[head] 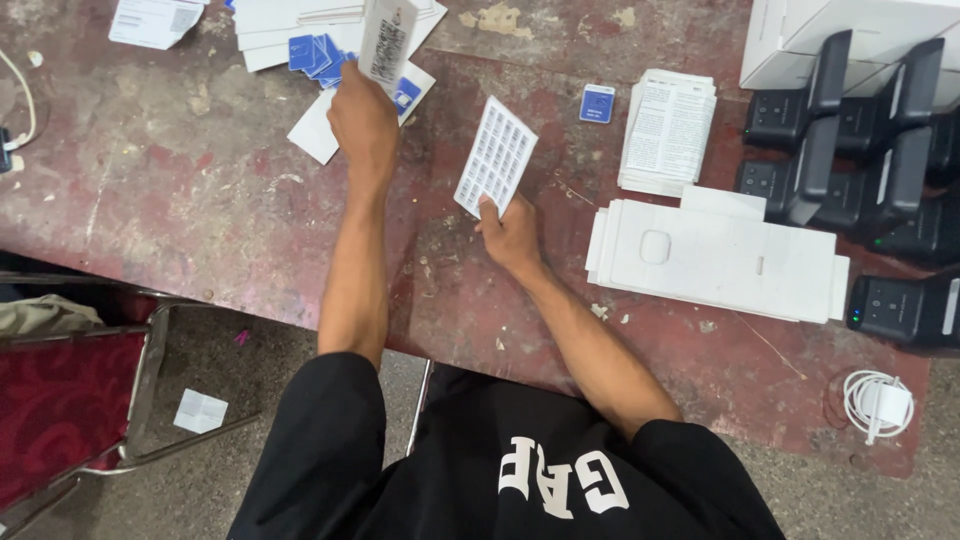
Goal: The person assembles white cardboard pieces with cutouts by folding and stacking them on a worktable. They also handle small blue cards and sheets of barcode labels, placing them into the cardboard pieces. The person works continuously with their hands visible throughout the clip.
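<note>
Bare arms, black short-sleeved shirt, seen from above

The person wears a black T-shirt with short sleeves that end above the elbows, the cloth loose and slightly creased over the shoulders and chest. Large white block lettering runs across the front of the shirt, seen upside down from the head camera. Both forearms are uncovered from the sleeve hems to the wrists. The left hand and the right hand are bare too: no gloves, rings, watch or wristband show on either. The arms are slim, with the elbows and wrist bones plainly marked. Nothing below the shirt is visible.
</note>
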